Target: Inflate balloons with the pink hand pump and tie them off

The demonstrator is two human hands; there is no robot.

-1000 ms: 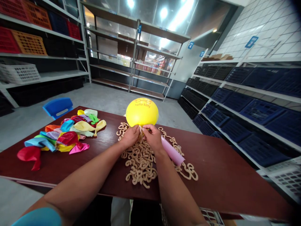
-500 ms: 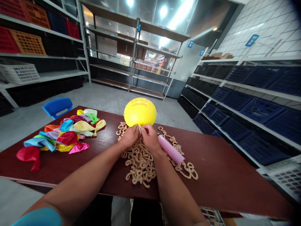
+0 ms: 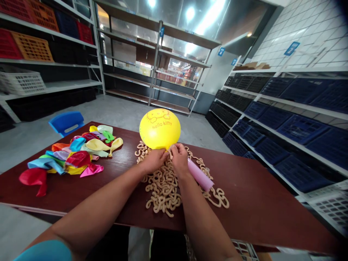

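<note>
An inflated yellow balloon (image 3: pixel 160 128) printed "hello kitty" stands above my hands, its neck pointing down at me. My left hand (image 3: pixel 156 159) is closed, pinching the balloon's neck between thumb and fingers. Close beside it, my right hand (image 3: pixel 178 156) is closed with its fingertips by the neck; a bit of beige cord shows between the hands, and the exact grip is partly hidden. Under both hands lies a heap of curly beige cord (image 3: pixel 163 185). A pink cylinder (image 3: pixel 199 174) rests on more cord beside my right wrist.
Several limp coloured balloons (image 3: pixel 78 157) lie in a pile on the left of the dark red table (image 3: pixel 250 192). Behind its left corner stands a blue chair (image 3: pixel 66 123). Shelves with blue crates (image 3: pixel 296 127) line the right side, and a bare rack (image 3: pixel 154 72) stands at the back.
The balloon has risen slightly and tipped, showing more of its print. My right hand has shifted a little right and away from my left, opening a small gap between them.
</note>
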